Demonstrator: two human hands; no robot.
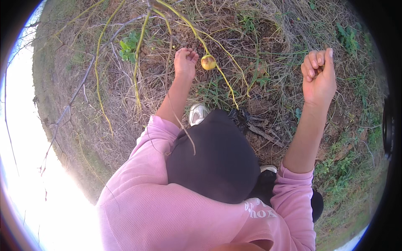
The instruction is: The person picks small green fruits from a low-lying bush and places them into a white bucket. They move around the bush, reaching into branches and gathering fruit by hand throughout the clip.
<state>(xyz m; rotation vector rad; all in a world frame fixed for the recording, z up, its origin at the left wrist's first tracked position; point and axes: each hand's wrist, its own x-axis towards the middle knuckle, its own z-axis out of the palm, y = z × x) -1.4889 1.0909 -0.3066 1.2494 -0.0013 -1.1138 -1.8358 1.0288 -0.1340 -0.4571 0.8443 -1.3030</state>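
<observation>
My left hand [186, 64] reaches low over the dry grass, fingers bent and palm turned up. Whether anything sits in its fingertips is hidden. Just right of it, apart from the fingers, a round yellow fruit [208, 62] with a brown patch hangs on a thin yellow-green twig [226, 82]. Off to the right, my right hand [318, 73] is raised with curled fingers and the thumb pointing up. Its fingers cover the inside of the palm, so any small thing held there cannot be made out.
Bare, thin branches [69, 105] hang across the left and top. Dry grass [125, 91], bare soil and green weeds [348, 39] cover the ground. A few small fruits [153, 48] lie there. Dead wood [263, 132] lies beside my knee [216, 150]; one white shoe [198, 114] shows.
</observation>
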